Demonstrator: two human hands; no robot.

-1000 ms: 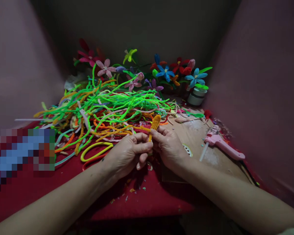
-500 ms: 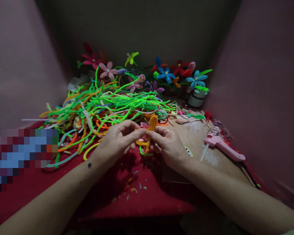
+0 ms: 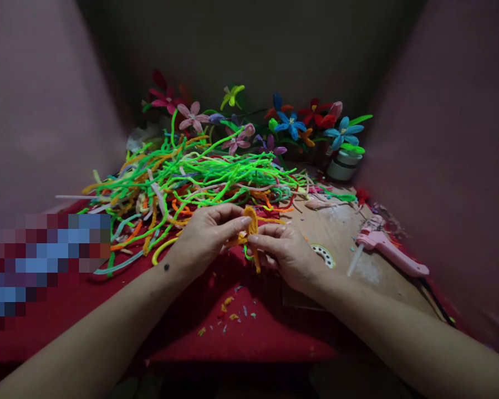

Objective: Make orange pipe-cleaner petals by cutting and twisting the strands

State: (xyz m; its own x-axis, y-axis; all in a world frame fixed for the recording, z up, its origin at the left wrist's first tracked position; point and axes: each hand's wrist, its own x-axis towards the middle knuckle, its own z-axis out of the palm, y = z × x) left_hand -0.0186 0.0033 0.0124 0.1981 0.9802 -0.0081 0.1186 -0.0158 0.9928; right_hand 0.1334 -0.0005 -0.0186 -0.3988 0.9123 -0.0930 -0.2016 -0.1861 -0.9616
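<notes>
Between my hands is an orange pipe cleaner (image 3: 253, 223) bent into a narrow upright loop, with a tail hanging below. My left hand (image 3: 210, 235) is closed, thumb and forefinger pinching the loop's left side near the top. Lower down on the right, my right hand (image 3: 285, 252) pinches the same pipe cleaner between thumb and fingers. Another orange strand runs left under my left fingers; where it ends is hidden. Just behind my hands spreads a tangled heap of pipe cleaners (image 3: 216, 172), mostly bright green, with orange, yellow and white ones.
Pipe-cleaner flowers (image 3: 291, 125) stand along the back, near a white jar (image 3: 344, 165). On the right, a cardboard sheet (image 3: 330, 227) bears a pink glue gun (image 3: 393, 252) and a round piece with holes (image 3: 323, 256). Orange scraps (image 3: 227, 303) lie on the red cloth (image 3: 249, 343).
My left fingers have moved up from the base of the orange loop to its upper side. The loop sits lower and looks narrower. The whole view has shifted slightly.
</notes>
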